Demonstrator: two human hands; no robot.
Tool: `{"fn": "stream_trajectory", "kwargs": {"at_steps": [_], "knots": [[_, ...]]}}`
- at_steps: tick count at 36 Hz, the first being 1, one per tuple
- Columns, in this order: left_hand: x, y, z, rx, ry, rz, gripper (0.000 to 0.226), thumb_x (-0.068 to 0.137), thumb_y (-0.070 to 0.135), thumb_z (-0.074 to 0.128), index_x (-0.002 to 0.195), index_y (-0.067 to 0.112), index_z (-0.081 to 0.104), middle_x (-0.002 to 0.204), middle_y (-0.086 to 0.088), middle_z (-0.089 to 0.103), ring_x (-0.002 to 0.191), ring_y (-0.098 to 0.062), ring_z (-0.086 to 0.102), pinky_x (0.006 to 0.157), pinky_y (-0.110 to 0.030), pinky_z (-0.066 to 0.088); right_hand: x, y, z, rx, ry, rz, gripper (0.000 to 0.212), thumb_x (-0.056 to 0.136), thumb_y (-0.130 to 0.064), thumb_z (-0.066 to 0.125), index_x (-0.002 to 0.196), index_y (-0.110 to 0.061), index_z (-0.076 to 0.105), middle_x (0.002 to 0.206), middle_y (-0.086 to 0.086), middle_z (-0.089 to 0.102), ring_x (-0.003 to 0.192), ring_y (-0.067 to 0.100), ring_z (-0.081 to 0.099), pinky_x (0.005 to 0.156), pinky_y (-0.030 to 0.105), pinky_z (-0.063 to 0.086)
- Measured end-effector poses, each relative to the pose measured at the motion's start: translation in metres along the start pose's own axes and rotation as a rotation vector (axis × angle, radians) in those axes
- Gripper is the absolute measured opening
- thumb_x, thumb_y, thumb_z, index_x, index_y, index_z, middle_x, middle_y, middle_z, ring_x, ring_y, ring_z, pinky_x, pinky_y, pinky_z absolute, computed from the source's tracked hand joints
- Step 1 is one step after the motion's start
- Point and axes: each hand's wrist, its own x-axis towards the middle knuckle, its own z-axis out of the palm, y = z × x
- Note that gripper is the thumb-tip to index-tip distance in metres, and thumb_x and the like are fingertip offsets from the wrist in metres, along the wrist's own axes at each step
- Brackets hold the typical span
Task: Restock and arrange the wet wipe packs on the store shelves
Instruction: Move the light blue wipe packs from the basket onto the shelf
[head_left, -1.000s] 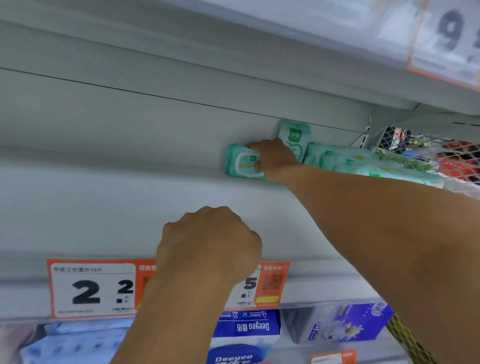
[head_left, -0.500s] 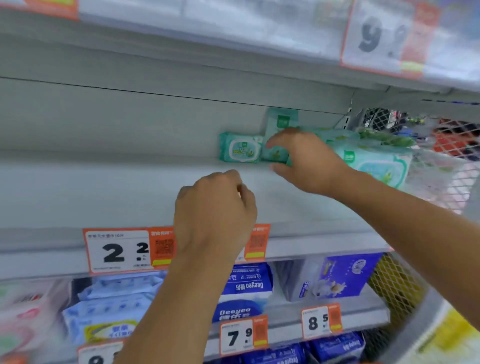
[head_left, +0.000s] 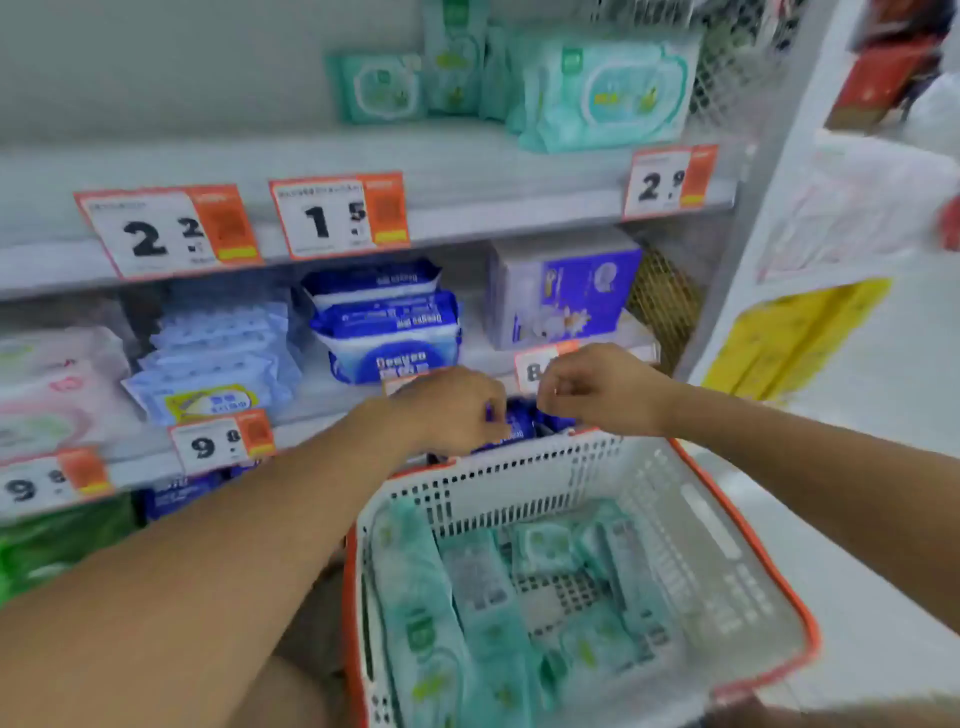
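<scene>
Mint-green wet wipe packs stand on the upper shelf: a small one (head_left: 382, 88) at the left and a large one (head_left: 613, 93) at the right. More green packs (head_left: 426, 597) lie in the white basket with an orange rim (head_left: 519, 467) below me. My left hand (head_left: 452, 410) and my right hand (head_left: 597, 389) hover close together over the basket's far rim. The left hand's fingers are curled tight, the right hand's loosely, and I see nothing in either. A dark blue pack (head_left: 519, 418) on a lower shelf shows between them. The frame is blurred.
Blue wipe packs (head_left: 387, 332), pale blue packs (head_left: 213, 364) and a purple box (head_left: 561, 291) fill the middle shelf. Price tags (head_left: 337, 215) line the shelf edges. A wire mesh side panel (head_left: 660, 306) ends the shelf at the right, beside a white pillar (head_left: 831, 312).
My right hand let go of the green pack on the upper shelf. Both hands dropped to the basket's far rim, and my view swung down to take in the basket.
</scene>
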Motion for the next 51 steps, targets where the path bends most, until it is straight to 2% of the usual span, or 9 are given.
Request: {"fn": "stream_trajectory", "kwargs": {"at_steps": [5,8,12,18,28,32,36,44,51], "knots": [[-0.014,-0.016,0.13,0.234,-0.616,-0.248,0.067,0.09,0.054,0.06,0.142,0.015,0.045,0.144,-0.007,0.049,0.128,-0.029,0.049,0.105,-0.036,0.041,-0.043,0.068,0.096,-0.027,-0.554,0.583,0.049,0.082,-0.032,0.081,0.122,-0.01,0.062,0.103,0.011,0.066,0.077,0.015,0.067,0.076,0.034,0.054],[-0.023,-0.01,0.183,0.329,-0.446,-0.322,0.052,0.085,0.052,0.061,0.126,0.021,0.054,0.132,-0.002,0.055,0.126,-0.03,0.042,0.101,-0.041,0.036,-0.075,0.105,0.149,-0.03,-0.47,0.722,0.086,0.077,-0.028,0.085,0.147,-0.007,0.041,0.145,0.015,0.048,0.13,0.031,0.049,0.102,0.031,0.041],[-0.028,0.002,0.227,0.46,-0.295,-0.27,0.049,0.085,0.047,0.061,0.128,0.025,0.052,0.131,-0.003,0.052,0.124,-0.026,0.041,0.103,-0.043,0.027,-0.107,0.142,0.21,-0.022,-0.352,0.793,0.111,0.068,-0.038,0.09,0.155,-0.016,0.024,0.156,0.016,0.029,0.14,0.037,0.036,0.11,0.039,0.038],[-0.024,-0.004,0.253,0.493,-0.427,-0.216,0.059,0.078,0.059,0.065,0.124,0.027,0.049,0.121,0.0,0.057,0.117,-0.023,0.051,0.109,-0.044,0.024,-0.104,0.16,0.246,-0.124,-0.145,0.779,0.104,0.073,-0.045,0.083,0.151,-0.026,0.018,0.158,0.009,0.014,0.139,0.041,0.025,0.104,0.054,0.044],[0.004,-0.001,0.282,0.297,-0.439,-0.302,0.085,0.092,0.049,0.06,0.154,0.013,0.014,0.131,-0.011,0.055,0.114,-0.029,0.056,0.091,-0.041,0.044,-0.05,0.174,0.262,-0.556,-0.479,0.664,0.098,0.069,-0.06,0.076,0.146,-0.024,0.027,0.151,0.026,0.031,0.135,0.047,0.034,0.106,0.056,0.036],[0.004,-0.004,0.29,0.257,-0.452,-0.266,0.078,0.098,0.03,0.051,0.156,0.005,0.006,0.134,-0.017,0.054,0.114,-0.033,0.056,0.087,-0.042,0.049,-0.044,0.167,0.268,-0.606,-0.425,0.609,0.067,0.078,-0.042,0.069,0.131,-0.018,0.036,0.115,0.019,0.061,0.111,0.04,0.058,0.098,0.051,0.044],[0.003,-0.004,0.288,0.183,-0.353,-0.254,0.063,0.097,0.018,0.045,0.151,-0.002,0.018,0.123,-0.021,0.059,0.103,-0.034,0.059,0.077,-0.04,0.049,-0.047,0.164,0.267,-0.531,-0.412,0.608,0.058,0.08,-0.029,0.066,0.13,-0.022,0.038,0.074,0.001,0.046,0.088,0.03,0.065,0.081,0.042,0.053],[0.01,0.006,0.256,-0.439,0.034,-0.257,0.034,0.102,0.023,0.038,0.126,0.002,0.052,0.063,-0.001,0.046,0.053,-0.016,0.041,0.049,-0.031,0.025,-0.053,0.169,0.246,-0.373,-0.529,0.517,0.04,0.091,-0.019,0.056,0.13,-0.029,0.055,0.12,0.008,0.062,0.105,0.03,0.062,0.077,0.034,0.052],[0.013,0.002,0.264,-0.551,-0.079,-0.486,0.033,0.102,0.024,0.034,0.071,0.013,0.041,0.077,-0.011,0.054,0.076,-0.034,0.067,0.064,-0.044,0.052,-0.062,0.165,0.24,-0.594,-0.788,0.614,0.074,0.076,-0.065,0.067,0.132,-0.018,0.055,0.123,0.006,0.058,0.109,0.029,0.059,0.091,0.042,0.051]]}}
